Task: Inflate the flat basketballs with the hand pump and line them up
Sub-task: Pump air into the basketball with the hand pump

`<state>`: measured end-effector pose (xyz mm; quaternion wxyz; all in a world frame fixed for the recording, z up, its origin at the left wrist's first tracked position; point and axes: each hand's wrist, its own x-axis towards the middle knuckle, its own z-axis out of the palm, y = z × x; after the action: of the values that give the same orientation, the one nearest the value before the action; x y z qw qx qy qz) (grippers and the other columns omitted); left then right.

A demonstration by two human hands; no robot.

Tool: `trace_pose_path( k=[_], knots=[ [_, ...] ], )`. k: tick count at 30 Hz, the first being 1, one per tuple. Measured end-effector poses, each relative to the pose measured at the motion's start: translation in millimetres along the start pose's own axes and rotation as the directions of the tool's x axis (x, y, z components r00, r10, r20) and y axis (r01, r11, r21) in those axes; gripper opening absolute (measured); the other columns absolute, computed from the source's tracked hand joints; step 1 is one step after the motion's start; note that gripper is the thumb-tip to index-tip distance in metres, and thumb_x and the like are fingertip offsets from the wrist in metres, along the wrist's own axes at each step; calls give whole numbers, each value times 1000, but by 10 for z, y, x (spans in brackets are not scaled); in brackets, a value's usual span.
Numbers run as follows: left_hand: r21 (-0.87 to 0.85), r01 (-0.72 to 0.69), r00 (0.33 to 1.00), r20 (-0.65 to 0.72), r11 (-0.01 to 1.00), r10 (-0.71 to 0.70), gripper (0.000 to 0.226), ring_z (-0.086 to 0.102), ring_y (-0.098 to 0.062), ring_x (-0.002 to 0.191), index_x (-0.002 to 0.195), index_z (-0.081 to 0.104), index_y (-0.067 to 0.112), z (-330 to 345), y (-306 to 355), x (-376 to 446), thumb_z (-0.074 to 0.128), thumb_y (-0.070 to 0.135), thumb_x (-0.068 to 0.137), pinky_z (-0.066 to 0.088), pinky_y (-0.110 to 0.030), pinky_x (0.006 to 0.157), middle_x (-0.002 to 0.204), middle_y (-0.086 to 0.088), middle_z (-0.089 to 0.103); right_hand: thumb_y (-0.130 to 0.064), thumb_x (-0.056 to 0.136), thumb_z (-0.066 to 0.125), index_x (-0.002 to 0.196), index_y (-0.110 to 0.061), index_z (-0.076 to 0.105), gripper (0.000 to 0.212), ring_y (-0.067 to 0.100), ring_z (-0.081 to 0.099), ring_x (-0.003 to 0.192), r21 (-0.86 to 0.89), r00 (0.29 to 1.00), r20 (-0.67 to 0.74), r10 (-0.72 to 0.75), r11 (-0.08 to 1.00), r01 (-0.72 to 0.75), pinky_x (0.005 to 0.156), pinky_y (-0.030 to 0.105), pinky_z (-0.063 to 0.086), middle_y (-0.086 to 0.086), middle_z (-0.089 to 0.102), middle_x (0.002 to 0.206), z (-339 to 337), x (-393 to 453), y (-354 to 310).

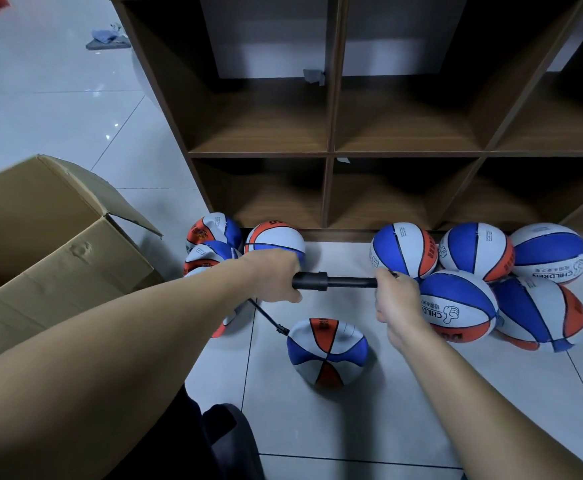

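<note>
A black hand pump [331, 281] lies level above the floor between my hands. My left hand [276, 277] grips its left end and my right hand [395, 299] grips the other end. A thin black hose [267, 317] runs down from the pump into a half-flat blue, white and orange basketball [328, 351] on the tiles below. Several rounder basketballs [477, 251] are clustered at the right by the shelf. More dented basketballs [214, 233] are piled at the left, partly behind my left arm.
A brown cubby shelf [331, 154] stands on the floor right behind the balls. An open cardboard box [51, 247] sits at the left. A cloth heap [108, 39] lies far back on the white tiled floor [404, 410].
</note>
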<state>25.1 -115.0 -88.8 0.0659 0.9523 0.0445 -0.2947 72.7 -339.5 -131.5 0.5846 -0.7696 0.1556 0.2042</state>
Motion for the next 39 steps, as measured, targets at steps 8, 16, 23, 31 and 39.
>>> trace_pose_path(
  k=[8,16,23,31,39],
  knots=[
    [31,21,999,-42,999,-20,37,53,-17,64,78,55,24,26,29,-4,67,51,99,38,-30,55,74,1,59,-19,91,53,66,-22,29,35,22,23,57,35,992,-125,-13,999,17,55,36,22,-3,26,57,-108,68,-34],
    [33,5,994,-109,999,-1,32,60,-20,73,93,63,22,91,153,-14,64,53,100,50,-34,63,79,2,61,-19,100,53,66,-15,37,38,22,36,59,-113,977,-140,-158,983,143,56,35,28,1,40,61,120,-135,-70],
    [39,12,990,-139,999,-6,35,59,-20,71,81,49,27,51,252,-96,63,53,101,50,-36,64,79,1,59,-20,98,49,71,-14,40,30,23,38,62,-111,983,-55,-175,979,168,59,35,31,2,42,65,292,-276,-91],
    [50,-16,990,-139,999,23,34,63,-22,74,80,49,27,15,354,-125,64,49,101,58,-41,72,78,1,61,-20,102,47,71,-14,44,31,20,38,62,-92,984,5,-181,979,180,58,36,30,-2,42,63,366,-417,-74],
    [43,-57,994,-91,997,61,32,66,-24,76,84,56,24,2,311,-50,67,50,99,59,-42,76,78,0,63,-22,103,46,76,-13,45,28,19,38,65,-134,983,37,-179,974,183,58,35,30,1,41,69,320,-365,-78]
  ],
)
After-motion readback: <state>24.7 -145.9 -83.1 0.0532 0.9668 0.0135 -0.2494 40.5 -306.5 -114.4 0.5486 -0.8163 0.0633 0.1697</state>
